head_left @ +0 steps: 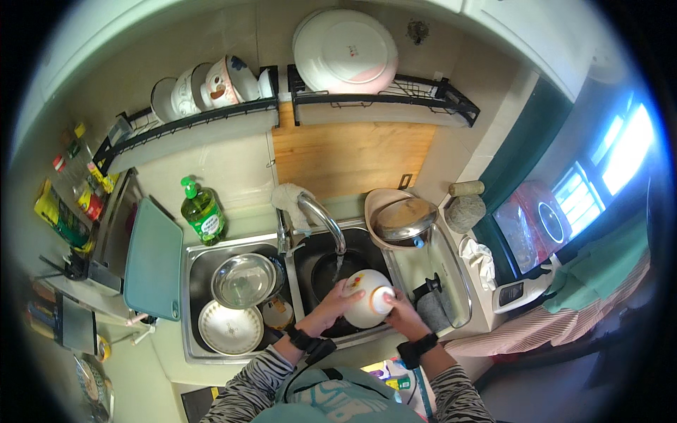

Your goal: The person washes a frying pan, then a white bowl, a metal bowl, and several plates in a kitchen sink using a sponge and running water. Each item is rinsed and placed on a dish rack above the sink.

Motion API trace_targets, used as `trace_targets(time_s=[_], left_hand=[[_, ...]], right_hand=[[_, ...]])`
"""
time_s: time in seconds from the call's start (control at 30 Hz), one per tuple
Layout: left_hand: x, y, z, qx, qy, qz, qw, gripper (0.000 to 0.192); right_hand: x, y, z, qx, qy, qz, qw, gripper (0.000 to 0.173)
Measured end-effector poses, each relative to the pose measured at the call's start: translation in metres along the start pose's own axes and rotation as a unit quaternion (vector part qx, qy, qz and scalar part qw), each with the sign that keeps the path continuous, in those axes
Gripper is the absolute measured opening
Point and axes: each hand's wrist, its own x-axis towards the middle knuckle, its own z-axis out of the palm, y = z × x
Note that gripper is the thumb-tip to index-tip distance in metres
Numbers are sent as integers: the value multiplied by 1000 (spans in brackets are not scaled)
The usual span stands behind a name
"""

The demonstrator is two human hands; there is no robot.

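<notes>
Over the right-hand sink basin, my left hand grips one side of a white ceramic bowl with small coloured flowers and an orange ring. It is tilted, and what looks like its foot faces me. My right hand holds the bowl at that foot from the other side. A thin stream of water runs from the chrome faucet just beyond my left fingers. Beneath lies a dark round pan, partly hidden by the hands and bowl.
The left basin holds a steel bowl, a patterned plate and a mug-like vessel. Green dish soap stands behind it. A beige basin with a metal lid sits back right. A teal cutting board leans at left.
</notes>
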Motion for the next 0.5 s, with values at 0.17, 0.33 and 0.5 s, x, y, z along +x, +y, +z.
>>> trace_targets(time_s=[0.17,0.33,0.5], left_hand=[[1,63,14,-252,-148,56,955,61],[5,39,-6,23,-135,-40,990,59],[2,-22,-30,-155,-68,-206,964,41]], right_hand=[[-30,-98,55,191,-81,-52,977,53],[-22,-258,109,108,-137,-268,947,61],[32,-416,143,-33,-76,-401,912,59]])
